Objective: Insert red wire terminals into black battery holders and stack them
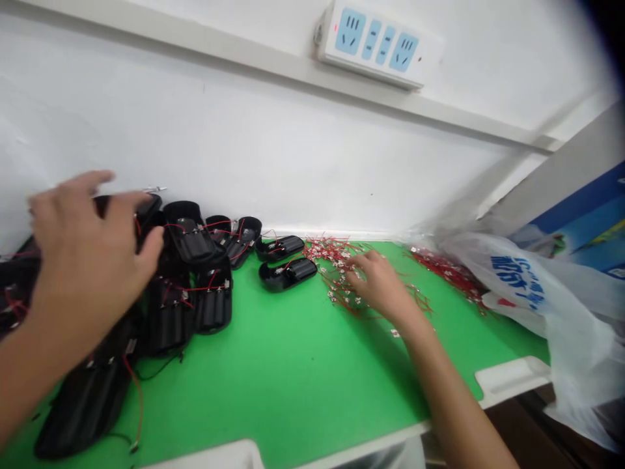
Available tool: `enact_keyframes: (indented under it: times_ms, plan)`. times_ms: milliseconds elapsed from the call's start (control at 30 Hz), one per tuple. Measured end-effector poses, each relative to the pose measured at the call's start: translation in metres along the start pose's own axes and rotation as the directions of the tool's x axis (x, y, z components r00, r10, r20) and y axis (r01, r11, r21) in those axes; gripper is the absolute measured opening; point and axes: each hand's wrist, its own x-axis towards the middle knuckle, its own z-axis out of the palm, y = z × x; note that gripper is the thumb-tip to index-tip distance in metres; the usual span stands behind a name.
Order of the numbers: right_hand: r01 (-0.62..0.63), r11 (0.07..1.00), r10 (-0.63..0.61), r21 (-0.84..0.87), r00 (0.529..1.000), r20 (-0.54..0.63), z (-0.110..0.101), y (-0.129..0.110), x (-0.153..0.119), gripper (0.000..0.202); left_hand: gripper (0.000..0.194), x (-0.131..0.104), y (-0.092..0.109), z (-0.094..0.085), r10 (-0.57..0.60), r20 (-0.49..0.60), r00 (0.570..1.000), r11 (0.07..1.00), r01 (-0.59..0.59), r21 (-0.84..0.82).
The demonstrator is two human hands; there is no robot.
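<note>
My left hand [92,241] is raised at the left over a pile of black plastic housings [188,238], its fingers spread and nothing seen between them. Red wires run across several of the housings. Two curved black pieces [293,273] lie apart from the pile, near the middle of the green tabletop [273,365]. To their right, my right hand [378,283] reaches down into a scattered heap of short red wires [327,251] with small white ends. Its fingers are bent at the wires, and what they hold, if anything, is too small to tell.
A white plastic bag [566,312] with blue print lies at the right, with more red wires [454,277] at its mouth. Behind the table stands a white wall bearing a power strip [371,42]. The table's pale front edge [361,449] runs along the bottom.
</note>
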Motion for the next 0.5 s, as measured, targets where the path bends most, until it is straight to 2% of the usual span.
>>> enact_keyframes:
  times_ms: [33,67,100,133,167,233,300,367,500]
  plan:
    - [0.011,1.0,-0.011,0.006,1.0,0.016,-0.001,-0.004,0.0,0.02,0.047,-0.005,0.017,0.0,0.059,0.093,0.994,0.998,-0.062,0.031]
    - [0.021,1.0,-0.021,0.011,0.999,0.038,-0.002,-0.008,0.0,0.019,0.04,-0.012,0.033,0.001,0.192,0.126,0.973,0.981,-0.192,-0.012]
    - [0.032,0.999,-0.033,0.017,0.997,0.063,-0.002,-0.012,0.0,0.018,0.035,-0.018,0.049,0.003,0.352,0.115,0.929,0.935,-0.342,-0.099]
    - [0.045,0.999,-0.047,0.024,0.995,0.088,-0.002,-0.016,0.0,0.018,0.036,-0.024,0.061,0.007,0.445,0.157,0.882,0.893,-0.425,-0.146]
    - [0.058,0.998,-0.061,0.033,0.992,0.111,-0.002,-0.019,0.0,0.019,0.038,-0.029,0.07,0.012,0.489,0.219,0.844,0.872,-0.467,-0.148]
    - [0.077,0.996,-0.084,0.052,0.985,0.147,0.0,-0.023,0.001,0.021,0.038,-0.036,0.078,0.024,0.481,0.278,0.831,0.876,-0.468,-0.114]
    - [0.085,0.994,-0.096,0.067,0.981,0.168,0.001,-0.027,0.001,0.024,0.032,-0.039,0.075,0.036,0.452,0.289,0.844,0.891,-0.444,-0.096]
    - [0.083,0.994,-0.095,0.074,0.981,0.17,0.001,-0.029,0.002,0.027,0.025,-0.04,0.07,0.045,0.453,0.302,0.839,0.891,-0.44,-0.113]
    - [0.059,0.995,-0.07,0.081,0.988,0.141,-0.005,-0.035,0.001,0.021,0.022,-0.04,0.067,0.048,0.47,0.307,0.828,0.883,-0.439,-0.167]
